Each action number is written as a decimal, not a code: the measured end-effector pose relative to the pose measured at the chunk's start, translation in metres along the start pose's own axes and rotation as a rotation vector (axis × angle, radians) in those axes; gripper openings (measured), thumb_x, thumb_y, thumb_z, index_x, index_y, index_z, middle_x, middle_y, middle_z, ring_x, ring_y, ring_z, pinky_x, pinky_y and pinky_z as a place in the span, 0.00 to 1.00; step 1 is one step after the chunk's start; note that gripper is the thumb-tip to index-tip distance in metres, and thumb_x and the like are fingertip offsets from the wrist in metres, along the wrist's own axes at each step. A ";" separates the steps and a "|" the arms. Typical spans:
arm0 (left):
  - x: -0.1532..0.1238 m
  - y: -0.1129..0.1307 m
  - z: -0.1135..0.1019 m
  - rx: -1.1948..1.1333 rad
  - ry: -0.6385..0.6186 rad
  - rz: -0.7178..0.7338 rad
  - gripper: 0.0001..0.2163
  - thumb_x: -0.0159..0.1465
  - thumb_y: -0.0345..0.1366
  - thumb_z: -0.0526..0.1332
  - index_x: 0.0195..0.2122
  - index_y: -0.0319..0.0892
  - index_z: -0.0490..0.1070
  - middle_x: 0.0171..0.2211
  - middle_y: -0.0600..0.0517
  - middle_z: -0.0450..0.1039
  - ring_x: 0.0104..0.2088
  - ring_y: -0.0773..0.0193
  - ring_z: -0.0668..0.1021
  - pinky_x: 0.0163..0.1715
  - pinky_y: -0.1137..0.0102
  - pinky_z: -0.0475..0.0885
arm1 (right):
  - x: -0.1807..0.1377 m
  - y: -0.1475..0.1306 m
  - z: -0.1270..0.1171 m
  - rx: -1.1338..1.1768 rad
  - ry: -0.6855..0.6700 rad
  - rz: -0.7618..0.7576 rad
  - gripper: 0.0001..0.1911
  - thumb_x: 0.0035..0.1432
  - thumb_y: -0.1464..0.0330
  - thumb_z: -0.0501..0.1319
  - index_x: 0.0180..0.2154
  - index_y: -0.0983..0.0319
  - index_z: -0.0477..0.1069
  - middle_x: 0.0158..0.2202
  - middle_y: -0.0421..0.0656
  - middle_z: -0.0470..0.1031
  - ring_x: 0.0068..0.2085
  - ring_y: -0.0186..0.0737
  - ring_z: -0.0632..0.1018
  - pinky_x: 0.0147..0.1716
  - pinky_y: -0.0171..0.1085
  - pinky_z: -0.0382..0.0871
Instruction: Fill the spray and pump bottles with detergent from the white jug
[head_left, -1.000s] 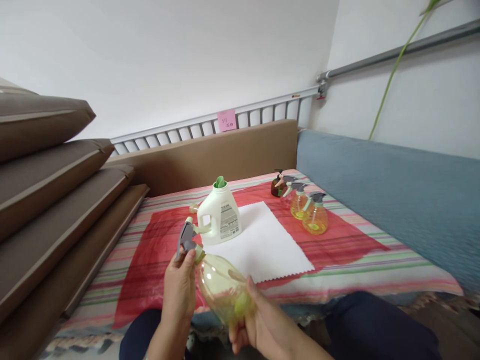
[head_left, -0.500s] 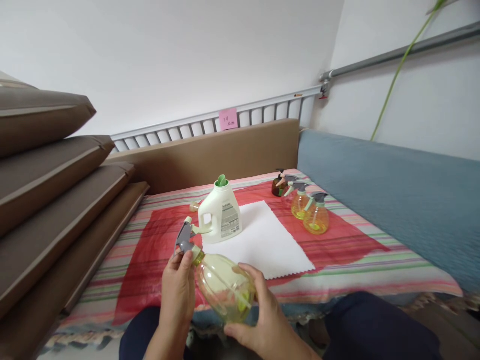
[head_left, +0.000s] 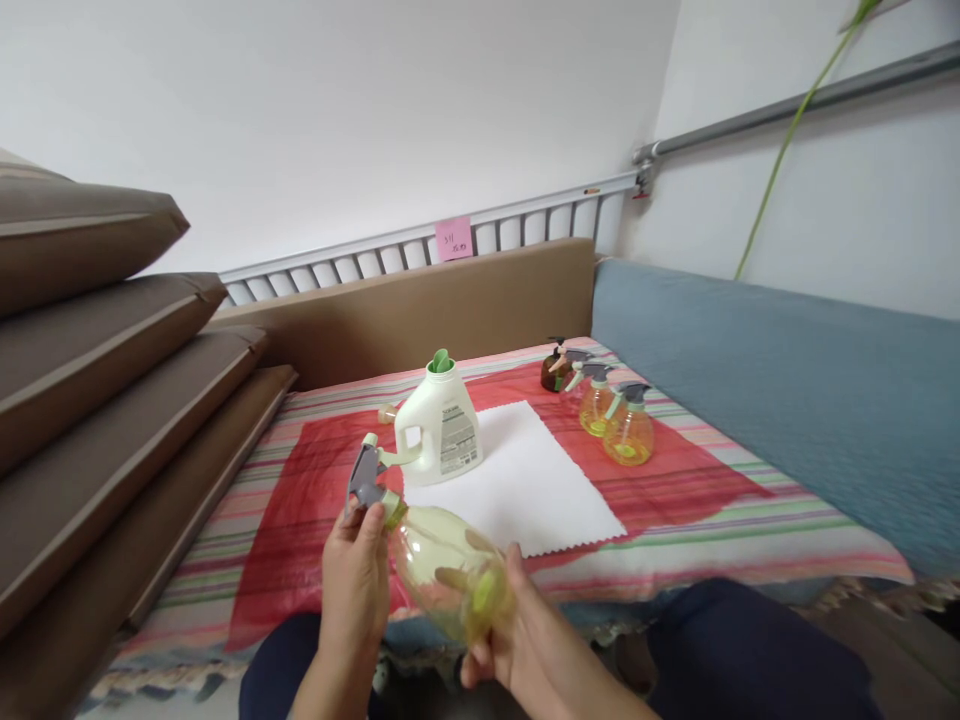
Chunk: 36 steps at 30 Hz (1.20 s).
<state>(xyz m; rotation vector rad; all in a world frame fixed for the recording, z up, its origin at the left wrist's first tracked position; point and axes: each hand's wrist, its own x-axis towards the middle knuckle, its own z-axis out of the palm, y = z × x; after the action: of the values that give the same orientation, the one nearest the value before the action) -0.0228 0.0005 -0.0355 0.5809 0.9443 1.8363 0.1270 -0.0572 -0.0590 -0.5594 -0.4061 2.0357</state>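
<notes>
I hold a clear yellow-green spray bottle (head_left: 442,570) tilted over my lap, its grey trigger head (head_left: 367,478) pointing up and left. My left hand (head_left: 357,582) is closed round the bottle's neck just below the head. My right hand (head_left: 517,628) grips the bottle's round base from underneath, with fingers showing through the plastic. Beyond the bottle, a white detergent jug (head_left: 439,426) with a green cap stands on a white cloth (head_left: 525,478).
A red sheet (head_left: 675,475) covers a striped cloth on the low surface. Two orange spray bottles (head_left: 619,422) and a dark brown one (head_left: 556,368) stand at the back right. Brown cushions (head_left: 97,400) are stacked at left, a blue sofa (head_left: 787,390) at right.
My right hand has shifted on the bottle's base, from over its side back to underneath. The bottle stays tilted in both hands.
</notes>
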 end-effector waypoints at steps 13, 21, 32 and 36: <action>-0.005 -0.001 0.000 0.041 -0.018 -0.018 0.13 0.42 0.35 0.71 0.28 0.39 0.71 0.25 0.54 0.76 0.28 0.67 0.78 0.34 0.73 0.72 | 0.009 0.010 -0.032 0.098 -0.030 0.027 0.18 0.52 0.56 0.60 0.38 0.63 0.69 0.27 0.39 0.73 0.16 0.23 0.61 0.14 0.27 0.58; -0.006 0.007 0.000 0.059 -0.333 -0.160 0.13 0.51 0.37 0.65 0.37 0.38 0.74 0.35 0.46 0.77 0.40 0.59 0.77 0.46 0.65 0.68 | 0.009 -0.003 -0.024 0.227 -0.186 0.340 0.38 0.55 0.45 0.45 0.43 0.73 0.69 0.31 0.55 0.76 0.12 0.18 0.56 0.12 0.23 0.51; -0.006 0.005 0.007 0.030 -0.267 -0.083 0.10 0.49 0.36 0.67 0.32 0.39 0.75 0.33 0.48 0.78 0.37 0.62 0.78 0.41 0.69 0.70 | 0.010 -0.002 -0.024 0.209 -0.178 0.315 0.36 0.56 0.46 0.46 0.44 0.71 0.70 0.33 0.55 0.76 0.13 0.19 0.59 0.13 0.24 0.52; -0.002 0.005 0.004 0.030 -0.228 -0.088 0.12 0.43 0.32 0.71 0.30 0.40 0.73 0.30 0.52 0.78 0.33 0.65 0.78 0.37 0.71 0.72 | 0.010 0.000 -0.023 0.104 -0.116 0.219 0.33 0.55 0.46 0.47 0.41 0.69 0.70 0.30 0.50 0.76 0.13 0.21 0.59 0.13 0.26 0.54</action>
<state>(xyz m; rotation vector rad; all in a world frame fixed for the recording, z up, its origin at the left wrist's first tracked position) -0.0220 -0.0016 -0.0291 0.7384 0.8319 1.6405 0.1351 -0.0472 -0.0808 -0.4393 -0.3162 2.2933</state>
